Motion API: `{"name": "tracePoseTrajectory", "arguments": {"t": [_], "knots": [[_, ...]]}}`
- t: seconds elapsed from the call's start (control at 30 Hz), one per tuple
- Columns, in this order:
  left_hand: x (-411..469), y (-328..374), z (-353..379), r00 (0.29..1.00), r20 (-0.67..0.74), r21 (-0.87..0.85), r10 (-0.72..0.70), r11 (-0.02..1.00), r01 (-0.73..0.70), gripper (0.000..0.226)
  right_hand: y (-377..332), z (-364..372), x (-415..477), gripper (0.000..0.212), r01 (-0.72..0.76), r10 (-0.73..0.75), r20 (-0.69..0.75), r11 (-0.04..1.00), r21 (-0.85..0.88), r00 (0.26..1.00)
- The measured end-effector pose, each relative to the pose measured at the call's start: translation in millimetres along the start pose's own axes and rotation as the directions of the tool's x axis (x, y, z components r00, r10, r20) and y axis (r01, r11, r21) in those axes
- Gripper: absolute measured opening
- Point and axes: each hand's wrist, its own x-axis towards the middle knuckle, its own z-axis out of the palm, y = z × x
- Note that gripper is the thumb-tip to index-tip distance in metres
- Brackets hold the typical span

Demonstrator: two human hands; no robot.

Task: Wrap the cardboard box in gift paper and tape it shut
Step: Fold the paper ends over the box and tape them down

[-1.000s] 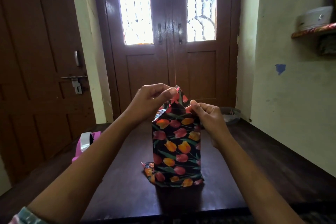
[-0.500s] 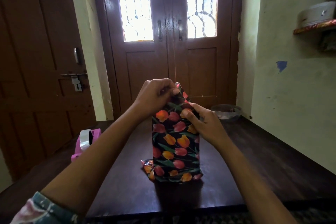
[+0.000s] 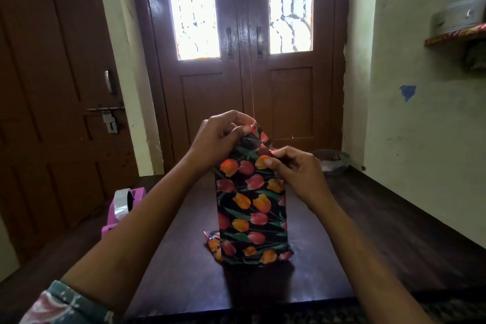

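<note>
Wrapped box (image 3: 251, 200), covered in tulip-print gift paper (image 3: 247, 242), upright at the centre of the dark worktop (image 3: 184, 284). The left hand (image 3: 218, 139) pinches the raised top flap. The right hand (image 3: 297, 173) pinches the paper's upper right edge, seemingly between thumb and forefinger. Pink tape dispenser (image 3: 123, 205) well apart, left.

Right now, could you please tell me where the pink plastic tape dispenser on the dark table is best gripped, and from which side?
Probably the pink plastic tape dispenser by its two flat sides, below the shiny tape roll, from above with the left hand: it stands upright on that side, roll on top.
</note>
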Motion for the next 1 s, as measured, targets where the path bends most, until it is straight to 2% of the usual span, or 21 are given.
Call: {"name": "tracePoseTrajectory", "arguments": {"t": [0.1, 0.23, 0.33, 0.4, 0.63, 0.77, 0.87, 1.0], "knots": [[-2.4, -0.6, 1.6, 1.000, -0.013, -0.014, 0.012, 1.000, -0.012, 0.014, 2.4, 2.3, -2.0, 0.035, 0.028, -0.027, -0.040, 1.000, 0.007, 0.999], [-2.4, 1.4, 1.1, 1.000, 0.002, -0.041, 0.013, 0.999, -0.013, 0.016, 0.2, 5.0, -5.7, 0.017, 0.027, -0.021, -0.071, 0.996, 0.089, 0.997], [-3.1, 0.2, 0.0, 1.000, 0.019, -0.078, 0.020, 0.997, -0.018, 0.017, 3.4, 2.7, -4.7, 0.029, -0.027, 0.043, -0.088, 0.985, 0.171, 0.995], [-5.1, -1.0, -0.1, 1.000, 0.030, -0.120, -0.001, 0.993, 0.005, 0.016, 5.0, 0.7, -3.6, 0.028, -0.037, 0.054, -0.079, 0.979, 0.201, 0.995], [-4.8, -3.2, -0.4, 0.998, 0.055, -0.099, -0.014, 0.995, 0.019, 0.010, 5.5, 2.6, -2.4, 0.012, 0.058, -0.057, -0.062, 0.998, 0.006, 0.996], [-1.0, -5.9, 0.0, 0.996, 0.068, -0.011, -0.059, 0.998, 0.060, 0.011, 0.4, 2.0, -1.0, 0.022, -0.016, 0.015, -0.013, 0.999, -0.046, 1.000], [1.5, -5.8, -2.7, 0.995, 0.071, -0.054, -0.076, 0.995, 0.080, 0.012, -7.1, -0.7, 5.6, 0.021, -0.085, 0.087, 0.013, 0.992, -0.092, 0.996], [7.8, -0.2, -10.3, 0.991, 0.093, -0.093, -0.101, 0.990, 0.110, 0.017, -24.7, 3.9, 20.8, 0.016, 0.003, 0.000, 0.015, 0.980, -0.198, 1.000]]}}
